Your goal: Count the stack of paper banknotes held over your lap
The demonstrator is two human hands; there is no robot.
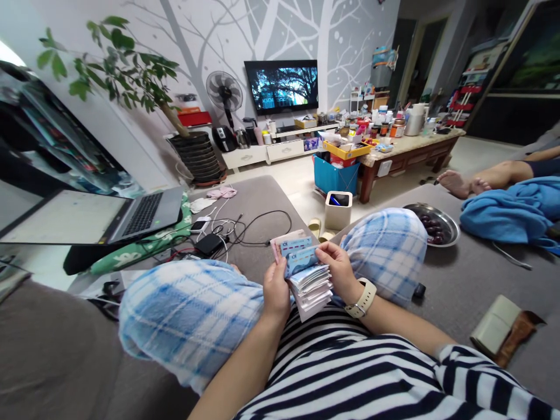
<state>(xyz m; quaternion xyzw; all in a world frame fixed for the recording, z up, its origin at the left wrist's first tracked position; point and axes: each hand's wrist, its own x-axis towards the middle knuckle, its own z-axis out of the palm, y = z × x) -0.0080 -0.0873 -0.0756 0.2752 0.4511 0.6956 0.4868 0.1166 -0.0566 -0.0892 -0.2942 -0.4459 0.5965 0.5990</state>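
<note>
A thick stack of paper tickets [311, 286], blue and pink on their printed faces, is held above my lap. My left hand [276, 291] is closed round the left side of the stack, its thumb on the front. The fingers of my right hand [338, 269] pinch the upper right edge of a blue ticket [301, 260]. Several pale ticket edges fan out below it. Small print on the tickets is too blurred to read. A cream watch is on my right wrist.
On the left, a laptop [151, 213] stands by tangled cables and a black adapter [210, 245]. A metal bowl of dark fruit [450, 224] and a pale wallet [496, 326] lie on the right. Ahead stands a cream bin [338, 216]. Another person's bare feet [457, 184] show at right.
</note>
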